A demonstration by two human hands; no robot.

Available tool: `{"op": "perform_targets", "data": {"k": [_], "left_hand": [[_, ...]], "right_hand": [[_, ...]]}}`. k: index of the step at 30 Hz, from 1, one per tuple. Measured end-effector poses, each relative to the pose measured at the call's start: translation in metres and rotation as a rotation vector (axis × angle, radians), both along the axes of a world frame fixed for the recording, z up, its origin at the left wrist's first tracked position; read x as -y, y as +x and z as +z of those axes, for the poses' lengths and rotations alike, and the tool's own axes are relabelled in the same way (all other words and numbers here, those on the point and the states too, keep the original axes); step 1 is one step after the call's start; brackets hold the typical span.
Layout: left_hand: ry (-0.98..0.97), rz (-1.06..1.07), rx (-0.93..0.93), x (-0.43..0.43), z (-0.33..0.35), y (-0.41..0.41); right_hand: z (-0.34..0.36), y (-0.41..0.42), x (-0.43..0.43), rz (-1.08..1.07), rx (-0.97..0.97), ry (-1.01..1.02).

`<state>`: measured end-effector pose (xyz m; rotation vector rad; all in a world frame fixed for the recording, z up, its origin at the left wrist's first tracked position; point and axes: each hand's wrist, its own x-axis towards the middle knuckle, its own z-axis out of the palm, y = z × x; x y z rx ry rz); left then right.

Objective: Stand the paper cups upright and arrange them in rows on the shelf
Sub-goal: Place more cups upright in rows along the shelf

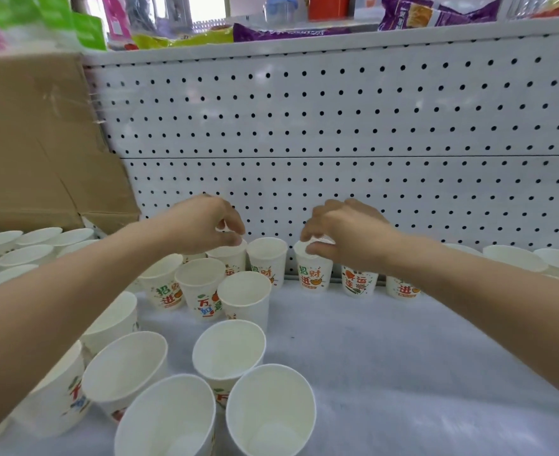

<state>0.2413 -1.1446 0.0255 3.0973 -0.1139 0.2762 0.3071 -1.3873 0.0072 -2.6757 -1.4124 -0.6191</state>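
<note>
Paper cups (228, 350) crowd the front left part of the shelf (403, 357). All stand upright with their mouths open to us, but they are bunched rim against rim in no order. We judge that these wait their turn to be lined up. Further in, a looser middle cluster (199, 291) of three stands just behind them.

Along the back edge, against the pegboard (337, 126), a row stands side by side with the prints facing out. Our left hand (205, 225) reaches over both clusters. Its grip is closed from above on the rim of the left cup (230, 261), which sits just beside its neighbour at the left end of the row. Our right hand (347, 232) has its grip pinched on the rim of the right cup (314, 274), thumb on the near side and fingers over the far side.

Taking each cup by the rim from above, we judge, lets it be nudged without knocking those beside it. A gap shows in the row just left of the right cup, and closing it looks like the step in hand. More cups carry the row on under our right forearm, partly hidden.

At the left edge of the shelf lie shallow white bowls (24, 255), with a cardboard box (34, 143) behind them. Above the pegboard, an upper shelf (304, 44) bears snack bags (436, 11).
</note>
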Motion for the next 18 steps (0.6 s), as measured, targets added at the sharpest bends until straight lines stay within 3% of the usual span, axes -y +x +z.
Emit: {"op": "perform_targets", "data": {"k": [7,18], "left_hand": [[0.077,0.097,-0.061,-0.012,-0.018,0.010],[0.024,0.091,-0.100,-0.009,-0.027,0.020]], "right_hand": [[-0.012,0.008,-0.054,-0.005,-0.023,-0.103],[-0.015,0.010,-0.056,0.029,0.043,-0.145]]}}
